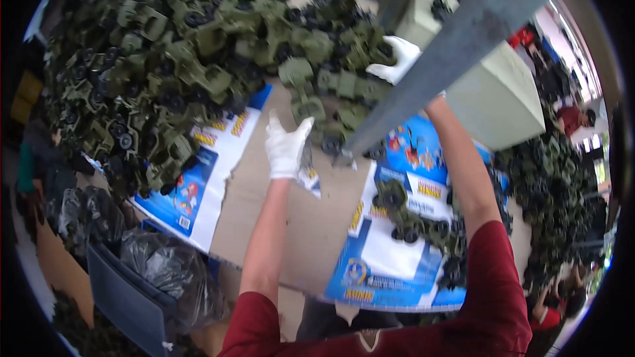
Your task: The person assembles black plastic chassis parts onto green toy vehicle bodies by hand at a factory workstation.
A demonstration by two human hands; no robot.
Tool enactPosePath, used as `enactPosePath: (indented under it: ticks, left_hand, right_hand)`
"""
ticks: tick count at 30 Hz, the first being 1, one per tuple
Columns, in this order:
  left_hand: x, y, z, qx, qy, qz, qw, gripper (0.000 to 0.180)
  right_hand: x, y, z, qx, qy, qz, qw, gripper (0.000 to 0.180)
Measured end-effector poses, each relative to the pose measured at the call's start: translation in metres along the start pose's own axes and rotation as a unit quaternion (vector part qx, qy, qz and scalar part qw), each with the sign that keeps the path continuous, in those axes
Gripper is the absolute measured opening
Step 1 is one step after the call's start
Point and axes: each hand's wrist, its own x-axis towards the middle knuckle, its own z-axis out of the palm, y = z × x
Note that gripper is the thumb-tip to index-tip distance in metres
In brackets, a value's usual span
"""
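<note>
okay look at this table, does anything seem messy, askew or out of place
Yes. The olive-green toy vehicles lie in a jumbled heap, tipped every way. A few strays sit apart on the blue printed card. Cardboard sheets overlap askew.

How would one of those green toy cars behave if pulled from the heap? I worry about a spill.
The toy car looks like hollow moulded plastic, so probably stiff and light. Its black wheels suggest it may roll once free. The heap is loosely piled, so neighbours near the right hand would likely slide.
</note>
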Motion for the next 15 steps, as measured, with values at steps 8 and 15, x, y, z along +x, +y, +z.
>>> enactPosePath:
  ticks: [8, 15]
  left_hand:
    - [0.058, 0.0, 0.047, -0.147, -0.163, 0.009, 0.975, 0.074]
    - [0.04, 0.06, 0.074, -0.022, -0.578, 0.18, 0.795, 0.065]
  right_hand:
    - [0.05, -0.012, 0.016, 0.116, -0.227, 0.098, 0.962, 0.071]
    - [-0.081, 0.015, -0.077, -0.049, -0.491, 0.217, 0.842, 0.07]
